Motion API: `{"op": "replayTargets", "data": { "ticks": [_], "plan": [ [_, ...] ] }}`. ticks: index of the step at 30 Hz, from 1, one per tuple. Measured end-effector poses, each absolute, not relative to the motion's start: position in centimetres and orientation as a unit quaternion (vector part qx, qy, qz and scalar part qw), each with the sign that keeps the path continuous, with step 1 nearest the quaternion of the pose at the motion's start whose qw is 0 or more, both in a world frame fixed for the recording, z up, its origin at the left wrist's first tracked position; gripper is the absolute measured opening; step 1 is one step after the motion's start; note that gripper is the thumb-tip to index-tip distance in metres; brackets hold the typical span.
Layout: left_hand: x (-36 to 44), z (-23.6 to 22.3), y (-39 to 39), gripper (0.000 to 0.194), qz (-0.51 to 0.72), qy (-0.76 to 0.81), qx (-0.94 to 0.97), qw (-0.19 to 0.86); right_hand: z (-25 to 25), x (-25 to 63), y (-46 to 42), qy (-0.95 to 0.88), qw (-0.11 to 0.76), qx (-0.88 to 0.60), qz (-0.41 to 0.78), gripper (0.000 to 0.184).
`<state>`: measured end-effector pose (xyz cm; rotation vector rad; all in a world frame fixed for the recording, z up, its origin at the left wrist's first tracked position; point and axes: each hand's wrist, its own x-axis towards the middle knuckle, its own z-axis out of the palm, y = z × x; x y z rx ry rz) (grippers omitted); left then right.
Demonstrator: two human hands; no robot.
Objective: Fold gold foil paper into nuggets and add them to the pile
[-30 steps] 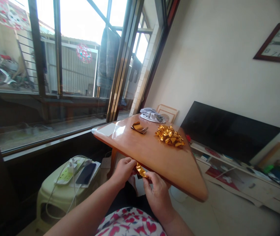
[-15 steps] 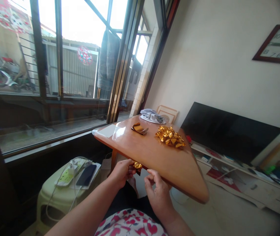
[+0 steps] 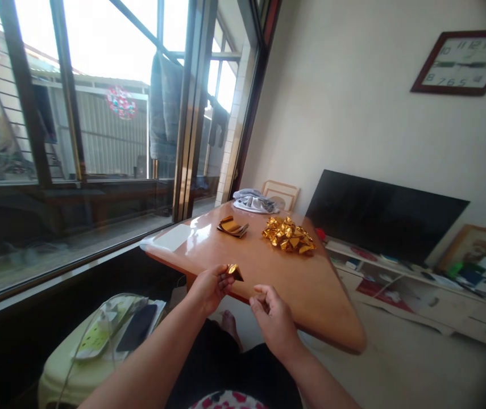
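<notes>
My left hand (image 3: 212, 289) pinches a small folded piece of gold foil paper (image 3: 235, 272) between thumb and fingers, above the near edge of the wooden table (image 3: 311, 295). The foil is shiny and comes to a point towards the right. My right hand (image 3: 273, 318) hovers beside it at the table edge, apart from the foil. Its fingers are loosely curled, thumb and forefinger a little apart, with nothing visible between them. On the table lie a pile of folded gold foil pieces (image 3: 289, 236) and, to its left, a small stack of flat gold paper sheets (image 3: 232, 227).
Folded cloth (image 3: 254, 201) lies at the table's far end, and a white sheet (image 3: 170, 237) at its left corner. Left of my knees a pale green stool (image 3: 61, 355) bears a power strip (image 3: 98, 335) and a phone (image 3: 138, 328). A television (image 3: 383, 218) stands beyond.
My left hand has lifted the gold foil from below the table edge to above it, and the foil's pointed shape shows more. The view has shifted right. My right hand stays close by.
</notes>
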<state>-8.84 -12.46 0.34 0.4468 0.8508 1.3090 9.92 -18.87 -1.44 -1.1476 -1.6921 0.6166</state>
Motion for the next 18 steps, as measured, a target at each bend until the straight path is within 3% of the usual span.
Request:
{"op": "replayTargets", "data": {
  "ticks": [8, 18],
  "plan": [
    [-7.5, 2.1, -5.7, 0.004, 0.596, 0.353, 0.239, 0.681, -1.4, 12.7, -12.7, -0.646, 0.481, -0.516, 0.292, 0.031],
    [-5.0, 0.7, 1.6, 0.004, 0.573, 0.383, 0.21, 0.693, -1.1, 15.1, -6.8, -0.658, 0.468, -0.507, 0.302, 0.021]
  ]
}}
